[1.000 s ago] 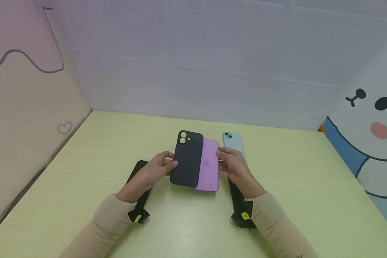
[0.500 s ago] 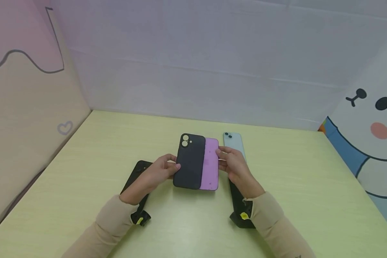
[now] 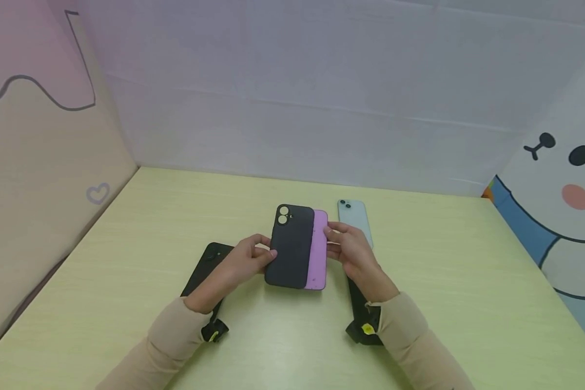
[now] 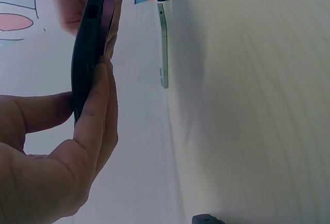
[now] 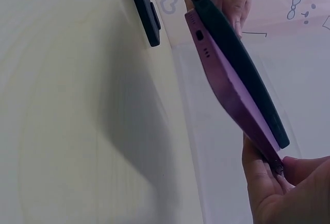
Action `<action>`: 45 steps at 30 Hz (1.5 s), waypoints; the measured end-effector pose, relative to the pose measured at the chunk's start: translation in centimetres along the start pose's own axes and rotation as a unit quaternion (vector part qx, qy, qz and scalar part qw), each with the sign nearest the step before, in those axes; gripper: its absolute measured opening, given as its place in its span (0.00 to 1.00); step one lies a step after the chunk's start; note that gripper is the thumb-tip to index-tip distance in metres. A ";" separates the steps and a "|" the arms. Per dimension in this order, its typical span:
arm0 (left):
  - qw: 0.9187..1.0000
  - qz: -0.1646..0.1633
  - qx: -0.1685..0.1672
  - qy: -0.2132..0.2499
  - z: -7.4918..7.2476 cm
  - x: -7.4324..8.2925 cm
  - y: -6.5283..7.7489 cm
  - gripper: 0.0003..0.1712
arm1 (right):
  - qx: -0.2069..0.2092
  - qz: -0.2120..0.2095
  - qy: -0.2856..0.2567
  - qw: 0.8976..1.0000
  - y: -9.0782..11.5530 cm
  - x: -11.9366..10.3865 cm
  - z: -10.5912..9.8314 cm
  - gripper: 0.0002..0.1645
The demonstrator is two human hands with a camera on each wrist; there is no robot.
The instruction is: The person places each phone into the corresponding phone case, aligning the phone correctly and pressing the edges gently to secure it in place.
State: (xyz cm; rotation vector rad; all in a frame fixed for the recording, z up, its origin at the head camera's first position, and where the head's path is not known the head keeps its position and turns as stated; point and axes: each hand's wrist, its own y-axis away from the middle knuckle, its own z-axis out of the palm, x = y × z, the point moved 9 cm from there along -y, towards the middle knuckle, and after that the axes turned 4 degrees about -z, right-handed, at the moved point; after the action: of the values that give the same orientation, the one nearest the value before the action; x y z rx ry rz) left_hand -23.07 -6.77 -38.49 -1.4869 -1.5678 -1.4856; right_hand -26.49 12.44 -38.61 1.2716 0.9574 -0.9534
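Observation:
Over the middle of the table, my left hand [image 3: 241,265] pinches a black phone case [image 3: 290,252] by its left edge, thumb on its back. Two pale camera holes show at the case's top left. Close behind it, my right hand [image 3: 351,254] grips a purple phone case [image 3: 318,252] by its right edge. The black case covers most of the purple one. In the right wrist view, the purple case [image 5: 229,87] shows a port opening and small holes at one end. The black case [image 5: 247,74] overlaps it, and whether they touch throughout I cannot tell.
A light blue phone [image 3: 353,214] lies on the table [image 3: 468,260] behind my right hand. A black phone-shaped thing [image 3: 202,271] lies partly under my left forearm, and a dark flat thing [image 3: 356,295] under my right wrist. Printed walls [image 3: 292,97] enclose the back and sides.
My left hand has brought the black case right and slightly down, so it covers more of the purple case and less purple shows. The right hand has barely moved.

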 end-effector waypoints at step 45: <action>0.997 0.037 0.011 -0.072 1.2 0.1 0.0 0.16 | -0.055 -0.020 -0.021 0.998 0.6 -0.1 1.8 0.21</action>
State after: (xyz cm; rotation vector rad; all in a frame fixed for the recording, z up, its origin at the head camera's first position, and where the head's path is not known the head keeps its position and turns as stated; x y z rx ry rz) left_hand -22.72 -5.60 -38.68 -1.6525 -1.5871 -1.3421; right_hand -25.89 10.72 -38.20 1.1390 0.9913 -0.9415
